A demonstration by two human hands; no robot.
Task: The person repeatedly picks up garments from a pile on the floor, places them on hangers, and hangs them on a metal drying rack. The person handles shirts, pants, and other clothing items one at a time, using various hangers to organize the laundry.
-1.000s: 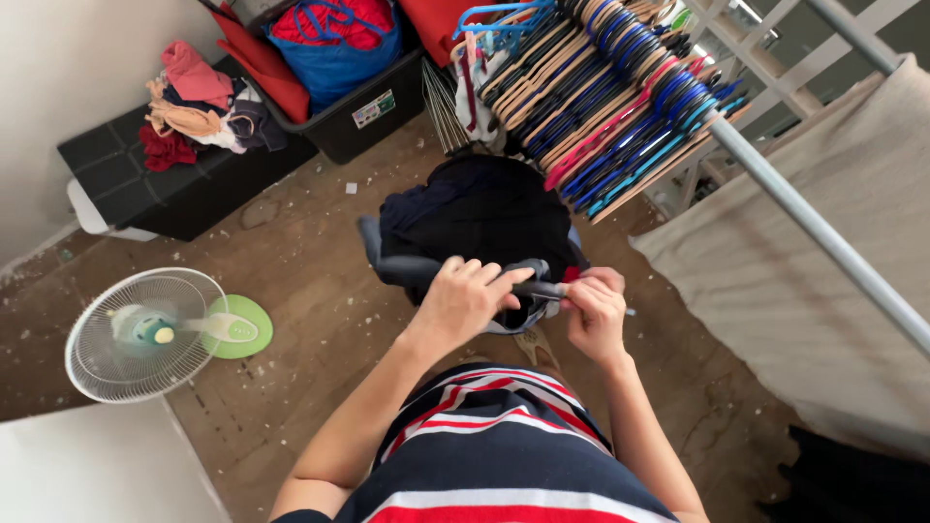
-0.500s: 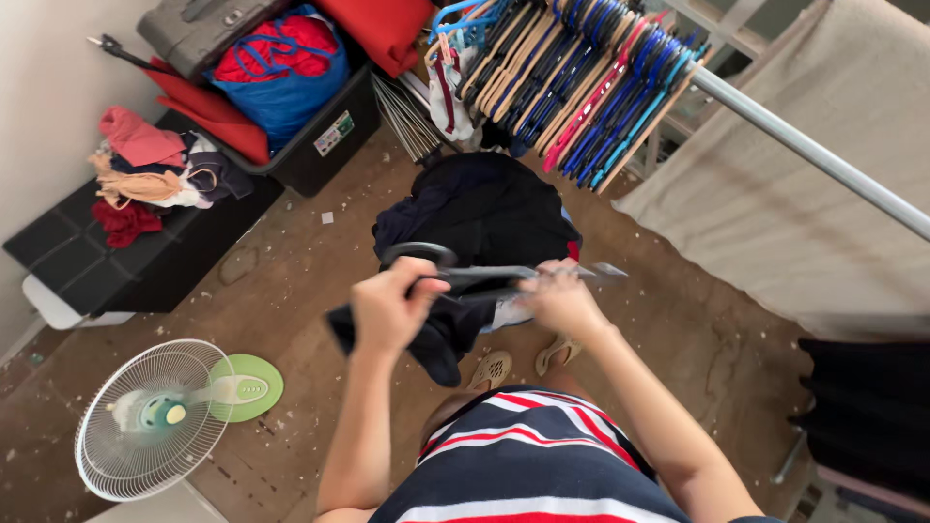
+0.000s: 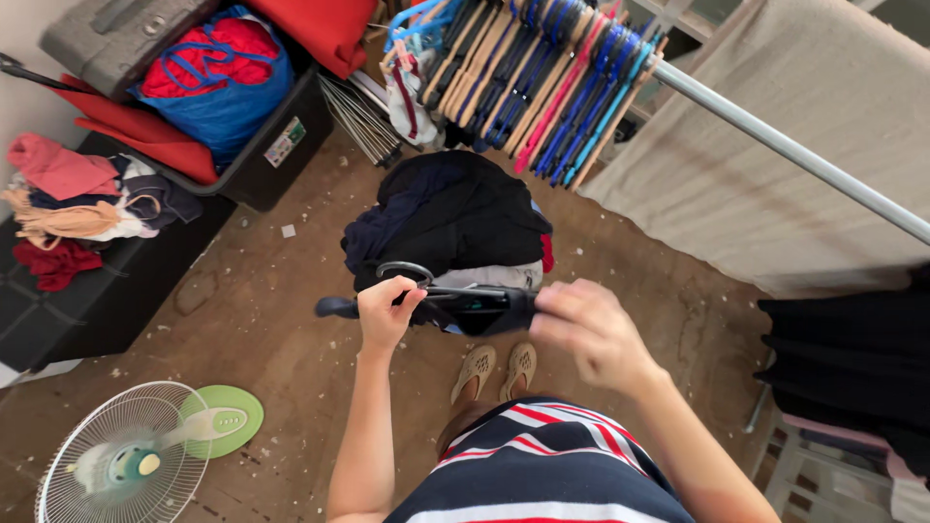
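A dark hanger (image 3: 455,292) with a dark garment (image 3: 475,312) draped on it is hanging level in the air in front of the person, above the sandals (image 3: 496,369) on the floor (image 3: 291,329). The left hand (image 3: 386,312) is gripping the hanger by its hook end, fingers curled tight around it. The right hand (image 3: 591,332) is sitting at the hanger's right end, blurred; its fingers are bent, and whether they are pinching the garment or just touching it cannot be told.

Just beyond the hanger, a pile of dark clothes (image 3: 450,218) is lying on the floor. Farther off, a thick row of blue, pink and tan hangers (image 3: 528,73) is crowding a metal rail (image 3: 794,155), with beige cloth (image 3: 804,184) draping over it to the right. At far left, a black bin (image 3: 262,160) is holding a blue bag (image 3: 218,82), and folded clothes (image 3: 73,199) are resting on a black bench (image 3: 97,291). A fan (image 3: 126,460) is standing at near left.
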